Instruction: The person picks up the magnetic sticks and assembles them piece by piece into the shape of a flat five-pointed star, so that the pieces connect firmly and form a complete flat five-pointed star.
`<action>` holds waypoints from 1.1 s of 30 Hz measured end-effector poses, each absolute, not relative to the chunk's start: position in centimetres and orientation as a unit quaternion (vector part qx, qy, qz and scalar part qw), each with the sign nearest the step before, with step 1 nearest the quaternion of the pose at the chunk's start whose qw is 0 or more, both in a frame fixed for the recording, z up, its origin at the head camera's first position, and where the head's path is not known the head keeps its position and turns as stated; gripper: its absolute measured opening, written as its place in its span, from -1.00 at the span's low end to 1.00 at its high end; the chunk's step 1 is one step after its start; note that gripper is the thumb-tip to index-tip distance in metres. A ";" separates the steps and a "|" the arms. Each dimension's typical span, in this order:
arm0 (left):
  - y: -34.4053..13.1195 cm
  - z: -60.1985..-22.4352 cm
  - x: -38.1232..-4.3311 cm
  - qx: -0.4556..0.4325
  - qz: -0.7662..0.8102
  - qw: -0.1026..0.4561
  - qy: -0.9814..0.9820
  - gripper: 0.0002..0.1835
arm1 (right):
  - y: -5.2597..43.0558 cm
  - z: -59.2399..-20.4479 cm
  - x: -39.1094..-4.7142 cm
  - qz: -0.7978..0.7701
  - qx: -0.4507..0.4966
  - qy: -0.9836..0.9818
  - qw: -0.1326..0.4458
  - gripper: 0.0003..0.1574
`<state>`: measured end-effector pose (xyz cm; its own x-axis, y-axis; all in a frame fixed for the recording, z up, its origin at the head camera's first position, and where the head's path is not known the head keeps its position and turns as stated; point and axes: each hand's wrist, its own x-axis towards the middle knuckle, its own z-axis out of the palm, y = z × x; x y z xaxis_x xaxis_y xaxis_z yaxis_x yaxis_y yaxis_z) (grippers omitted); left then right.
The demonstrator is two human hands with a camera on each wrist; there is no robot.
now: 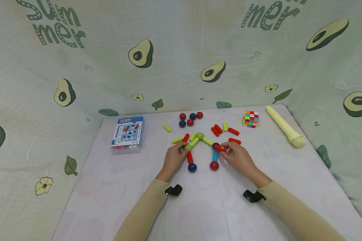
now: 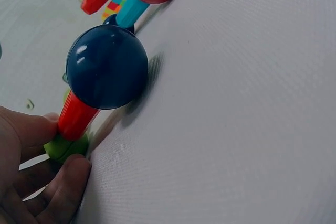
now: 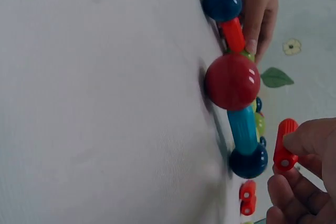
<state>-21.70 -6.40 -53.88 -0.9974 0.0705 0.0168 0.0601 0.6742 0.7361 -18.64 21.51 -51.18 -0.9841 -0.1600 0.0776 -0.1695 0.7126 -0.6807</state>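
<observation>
A model of balls and rods lies on the table. My left hand [image 1: 174, 159] holds its left green ball [image 2: 65, 148] between thumb and fingers. From that ball a red connecting rod [image 2: 77, 116] leads to a blue ball [image 2: 107, 66]. Yellow-green rods run through the upper green ball [image 1: 200, 136] to a second blue ball [image 3: 249, 161], where a light-blue rod [image 3: 242, 129] joins a red ball [image 3: 232, 82]. My right hand [image 1: 236, 156] pinches a loose red rod [image 3: 286, 144] beside the second blue ball; in the right wrist view a gap shows between them.
Loose red rods [image 1: 233, 131] and yellow-green rods [image 1: 167, 128] lie behind the model. Several red and blue balls [image 1: 190, 122] sit farther back. A boxed set [image 1: 128, 134] is at left; a puzzle cube [image 1: 251, 119] and a pale yellow club-shaped object [image 1: 285, 126] are at right.
</observation>
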 end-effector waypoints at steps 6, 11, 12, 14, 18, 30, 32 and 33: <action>-6.4 -53.9 -21.8 0.036 0.395 0.005 0.918 -0.65 | 19.7 -50.7 -17.5 0.362 0.157 -0.919 -0.007 -0.61; -6.4 -53.9 -21.7 0.032 0.391 0.007 0.920 -0.65 | 18.3 -50.9 -16.9 0.342 0.227 -0.912 -0.010 -0.64; -6.4 -53.9 -21.7 0.032 0.391 0.007 0.920 -0.65 | 18.1 -51.0 -16.8 0.338 0.239 -0.910 -0.010 -0.65; -6.4 -53.8 -21.7 0.036 0.394 0.005 0.918 -0.65 | 17.8 -51.2 -16.7 0.331 0.261 -0.907 -0.009 -0.68; -6.4 -53.7 -21.7 0.045 0.397 0.001 0.917 -0.65 | 17.4 -51.6 -16.6 0.313 0.280 -0.907 -0.011 -0.72; -6.4 -53.7 -21.7 0.040 0.398 0.005 0.916 -0.64 | 17.3 -52.0 -16.7 0.261 0.297 -0.918 -0.024 -0.74; -6.4 -53.8 -21.7 0.040 0.399 0.005 0.916 -0.64 | 17.3 -52.0 -16.7 0.258 0.300 -0.918 -0.021 -0.75; -6.4 -53.8 -21.7 0.040 0.399 0.004 0.916 -0.64 | 17.3 -52.0 -16.7 0.257 0.300 -0.918 -0.021 -0.75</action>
<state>-21.72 -6.44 -53.76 -0.9967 0.0768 0.0252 0.0709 0.6790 0.7307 -16.73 17.30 -52.02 -0.8189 -0.5620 0.1168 -0.5408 0.6872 -0.4850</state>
